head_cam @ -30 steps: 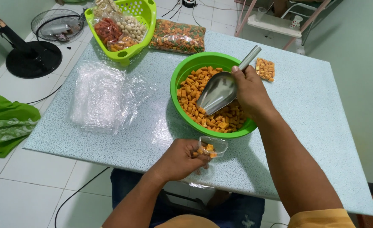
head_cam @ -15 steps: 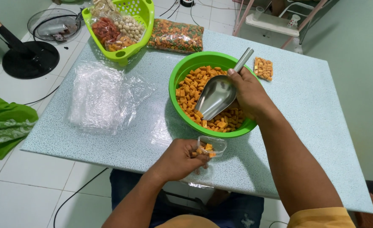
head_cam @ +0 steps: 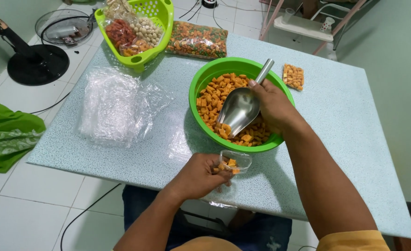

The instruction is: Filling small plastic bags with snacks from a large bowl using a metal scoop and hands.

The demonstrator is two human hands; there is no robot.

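Head view: the right hand [head_cam: 272, 108] grips a metal scoop [head_cam: 239, 108] dipped into orange snack pieces in the green bowl [head_cam: 214, 69] on the desk [head_cam: 345, 116]. The left hand [head_cam: 200, 176] pinches open a small clear bag [head_cam: 235, 161] at the bowl's near rim.

I saw a speckled pale-blue table [head_cam: 345, 116] on white floor tiles [head_cam: 24, 209]. A black fan base [head_cam: 37, 64] stood upper left, green cloth [head_cam: 8, 137] at left, and green wall [head_cam: 391, 51] at right.

Green bowl [head_cam: 204, 80] of orange snacks [head_cam: 211, 96], silver scoop [head_cam: 239, 108], pale blue speckled table [head_cam: 345, 116]
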